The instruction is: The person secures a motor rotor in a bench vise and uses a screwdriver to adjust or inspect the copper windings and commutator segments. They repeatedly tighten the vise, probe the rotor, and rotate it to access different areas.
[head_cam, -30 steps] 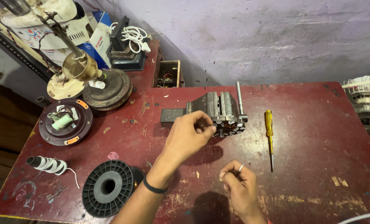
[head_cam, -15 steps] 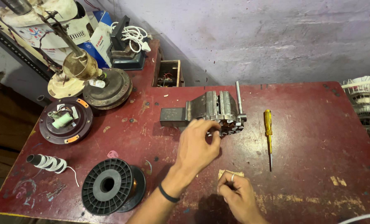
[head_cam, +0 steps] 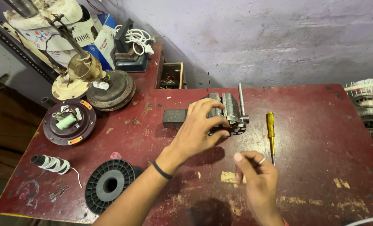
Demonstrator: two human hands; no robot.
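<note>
A: What is hidden or hard to read?

B: The left hand (head_cam: 199, 127) covers the near face of the small bench vise (head_cam: 220, 113) at centre frame; the right hand (head_cam: 257, 180), lower centre, pinches something thin I cannot make out; its forearm is cut off by the bottom edge.

A: And the hands' poses?

B: Left arm stretches up from the lower left, fingers curled onto the vise; right fingers closed narrow, a ring visible; a yellow screwdriver (head_cam: 270, 129) lies just right of the vise on the red table (head_cam: 320, 138).
</note>
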